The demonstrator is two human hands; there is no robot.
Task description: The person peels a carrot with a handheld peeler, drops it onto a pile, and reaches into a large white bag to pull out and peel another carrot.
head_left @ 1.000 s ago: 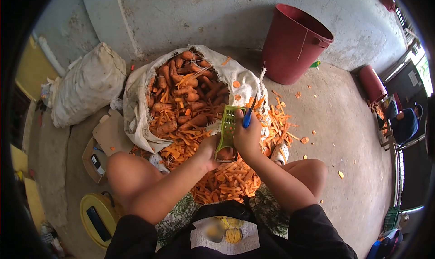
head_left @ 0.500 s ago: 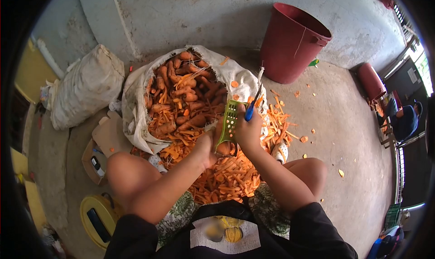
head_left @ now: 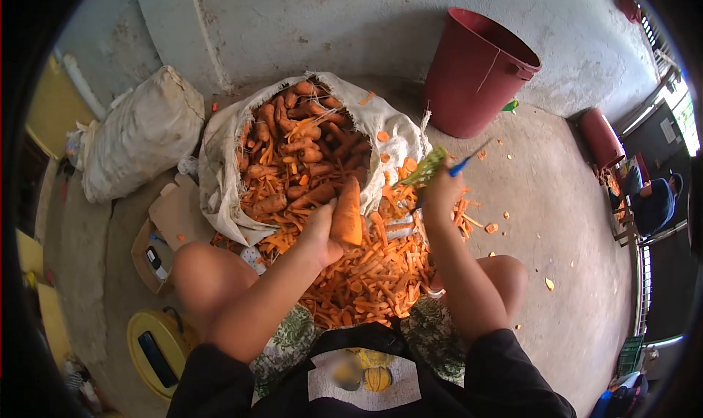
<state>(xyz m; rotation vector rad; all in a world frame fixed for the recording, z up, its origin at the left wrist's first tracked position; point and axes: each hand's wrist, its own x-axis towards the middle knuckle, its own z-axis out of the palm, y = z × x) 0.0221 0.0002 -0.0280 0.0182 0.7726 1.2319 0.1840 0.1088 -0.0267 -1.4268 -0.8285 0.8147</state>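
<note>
My left hand (head_left: 320,236) grips a large peeled carrot (head_left: 347,217), bright orange and tilted upright, over the edge of the peelings. To its right, my right hand (head_left: 441,195) is closed round a green slotted peeler (head_left: 425,170), blurred by motion, and a knife with a blue handle (head_left: 459,167) whose blade points up and right. Behind my hands, an open white sack (head_left: 220,169) holds many unpeeled carrots (head_left: 311,156). A heap of orange peelings (head_left: 373,279) lies between my legs.
A tall red bin (head_left: 472,81) stands by the wall. At left are a full white sack (head_left: 146,136), a cardboard box (head_left: 150,260) and a yellow lid (head_left: 139,330) with a phone on it. A person in dark blue (head_left: 655,202) sits far right.
My right hand has moved right and up, away from my left hand, taking the green peeler and knife. The carrot in my left hand now shows fully and stands more upright.
</note>
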